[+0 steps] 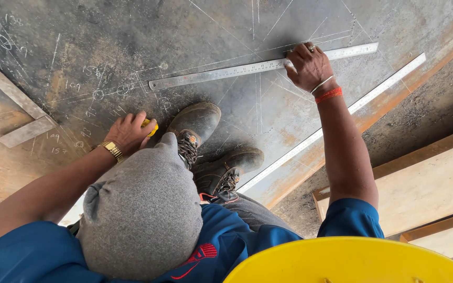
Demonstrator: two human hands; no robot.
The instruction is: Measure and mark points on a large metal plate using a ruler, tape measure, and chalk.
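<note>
the right hand [310,67] lies on top of a long steel rule [216,75], fingers bent and pressed down on it, not wrapped round it, so this grip is apart and pinning the rule flat to the steel plate [132,31]; the rule's long axis runs out both ways from under this grip, a short end past the fingers to the outer side, the long end across towards the other hand, tilted a little nearer the body there; the left hand [128,133] is closed on a small yellow marker [152,126], whose tip pokes out at the thumb side; this grip sits on the body side of the rule's far end, near it but apart, so the right hand is the one on the rule and the left the nearer to its free end; chalk lines, small circles and scrawled figures cover the plate between the left grip and the rule; two dark boots [195,123] stand just inward of the left grip; a second, longer rule [363,102] lies slantwise under the right forearm; a metal square [22,112] lies well outward of the left grip; a grey cap [140,209] and a yellow hard hat [342,259] fill the near edge; wooden planks [431,178] lie off the plate, beyond the right elbow.
</note>
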